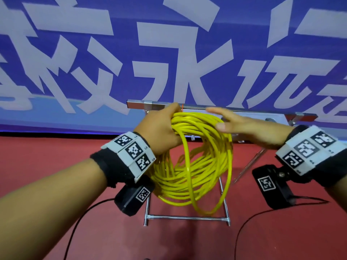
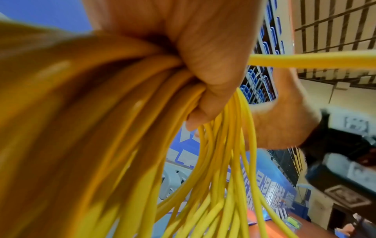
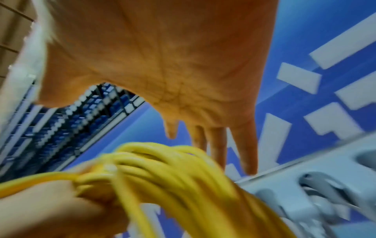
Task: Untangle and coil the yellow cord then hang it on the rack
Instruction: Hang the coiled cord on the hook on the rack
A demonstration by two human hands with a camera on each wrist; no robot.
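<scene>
Much of the rack point(image 1: 234, 110) is hidden: the coil and both hands cover the middle of its top bar, and only that silver bar, some brackets at the right and the lower tube frame on the red floor point(image 1: 56, 151) show in the head view. In the right wrist view the picture is smeared by blur, so the rack's grey hooks are only rough shapes. The near strands in the left wrist view are out of focus, and the ends of the cord cannot be made out in any view.

The left hand point(image 1: 161, 132) is closed in a fist around the top of the yellow cord point(image 1: 204, 162), its fingers wrapped over the gathered bundle of loops. The right hand point(image 1: 246, 126) is spread flat with straight fingers, palm down, at the upper right edge of the coil, just in front of the rack's top bar; whether the fingertips touch the cord or the bar cannot be told.

The cord is wound into a many-looped ring that hangs down from the left fist in front of the rack, above the floor, its opening facing roughly toward the camera and its longer span running up and down
</scene>
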